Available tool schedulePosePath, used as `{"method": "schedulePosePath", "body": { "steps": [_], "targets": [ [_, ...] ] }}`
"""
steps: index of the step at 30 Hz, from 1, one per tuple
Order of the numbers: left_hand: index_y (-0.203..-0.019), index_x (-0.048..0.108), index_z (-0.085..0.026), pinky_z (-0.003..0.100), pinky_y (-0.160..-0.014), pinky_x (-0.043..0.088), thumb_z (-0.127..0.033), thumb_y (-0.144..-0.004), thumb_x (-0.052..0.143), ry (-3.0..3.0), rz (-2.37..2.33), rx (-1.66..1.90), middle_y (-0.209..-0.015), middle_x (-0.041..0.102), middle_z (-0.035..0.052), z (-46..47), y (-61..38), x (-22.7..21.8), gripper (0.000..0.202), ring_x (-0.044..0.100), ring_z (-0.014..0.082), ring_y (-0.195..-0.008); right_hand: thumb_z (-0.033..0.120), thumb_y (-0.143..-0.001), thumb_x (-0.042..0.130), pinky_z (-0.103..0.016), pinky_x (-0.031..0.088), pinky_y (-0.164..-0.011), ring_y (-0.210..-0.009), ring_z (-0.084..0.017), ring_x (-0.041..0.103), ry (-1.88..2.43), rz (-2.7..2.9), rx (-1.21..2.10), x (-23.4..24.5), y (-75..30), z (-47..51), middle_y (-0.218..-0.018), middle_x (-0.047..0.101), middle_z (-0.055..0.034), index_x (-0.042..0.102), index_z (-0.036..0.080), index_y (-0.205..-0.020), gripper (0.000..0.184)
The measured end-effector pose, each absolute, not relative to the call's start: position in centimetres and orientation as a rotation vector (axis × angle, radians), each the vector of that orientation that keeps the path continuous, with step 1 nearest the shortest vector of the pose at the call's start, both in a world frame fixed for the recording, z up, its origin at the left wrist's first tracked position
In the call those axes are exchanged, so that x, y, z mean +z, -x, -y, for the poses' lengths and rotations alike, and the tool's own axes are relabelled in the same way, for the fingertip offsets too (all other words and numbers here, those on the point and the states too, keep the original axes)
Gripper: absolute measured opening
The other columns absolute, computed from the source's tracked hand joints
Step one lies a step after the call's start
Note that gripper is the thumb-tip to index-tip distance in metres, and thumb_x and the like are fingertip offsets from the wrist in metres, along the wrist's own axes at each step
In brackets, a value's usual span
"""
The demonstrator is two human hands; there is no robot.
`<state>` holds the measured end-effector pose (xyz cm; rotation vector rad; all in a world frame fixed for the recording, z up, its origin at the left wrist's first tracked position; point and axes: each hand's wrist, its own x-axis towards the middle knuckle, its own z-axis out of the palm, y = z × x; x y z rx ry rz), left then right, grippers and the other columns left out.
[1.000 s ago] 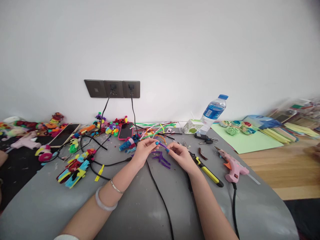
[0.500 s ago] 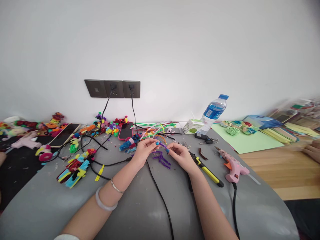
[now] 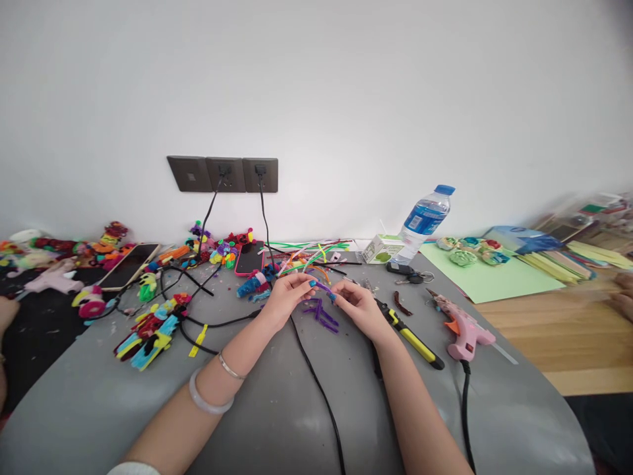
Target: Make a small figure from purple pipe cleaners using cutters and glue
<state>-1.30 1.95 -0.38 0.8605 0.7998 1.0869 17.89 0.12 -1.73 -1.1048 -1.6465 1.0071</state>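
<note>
My left hand [image 3: 287, 298] and my right hand [image 3: 359, 307] meet over the middle of the grey table mat [image 3: 277, 409]. Both pinch the ends of a short purple pipe cleaner [image 3: 324, 289] held between them just above the mat. Under it lie several cut purple pipe cleaner pieces [image 3: 324, 315]. My left wrist wears a pale bangle [image 3: 205, 402] and a thin bracelet. A black cable [image 3: 316, 389] runs between my forearms.
A yellow-and-black cutter [image 3: 410, 338] and a pink glue gun [image 3: 462, 326] lie right of my hands. Loose coloured pipe cleaners [image 3: 311, 254], a pink-cased phone [image 3: 248, 257], a juice carton [image 3: 380, 249] and a water bottle [image 3: 422, 221] stand behind. Finished colourful figures [image 3: 148, 333] lie left. Another person's hand [image 3: 624, 295] shows at the far right.
My hands stay almost still on the purple pipe cleaner. The other person's hand at the far right edge has come into view.
</note>
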Motion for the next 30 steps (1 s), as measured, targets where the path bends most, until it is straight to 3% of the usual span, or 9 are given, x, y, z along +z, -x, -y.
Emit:
{"method": "schedulePosePath", "body": {
  "steps": [16,30],
  "targets": [
    [-0.083,0.072,-0.016,0.023,-0.062,0.043,-0.038,-0.062,0.087,-0.903,-0.81,1.077,-0.076,0.065,0.0019,-1.71,1.28,-0.41,0.034,0.06,0.012,-0.071,0.052,-0.086,0.062,-0.028,0.041,-0.062,-0.065,-0.015,0.052,1.077,1.58,1.05,-1.71,-17.94,-0.19,-0.07,0.057,-0.0004,0.06,0.02,-0.084,0.032],
    [-0.084,0.073,-0.016,0.024,-0.061,0.047,-0.04,-0.069,0.078,-1.188,-0.907,1.098,-0.072,0.064,0.0025,-2.03,1.46,-0.88,0.029,0.062,0.0157,-0.072,0.051,-0.085,0.064,-0.028,0.043,-0.063,-0.067,-0.015,0.052,1.075,1.509,1.02,-1.76,-17.95,-0.31,-0.074,0.058,-0.0011,0.059,0.021,-0.081,0.031]
  ]
}}
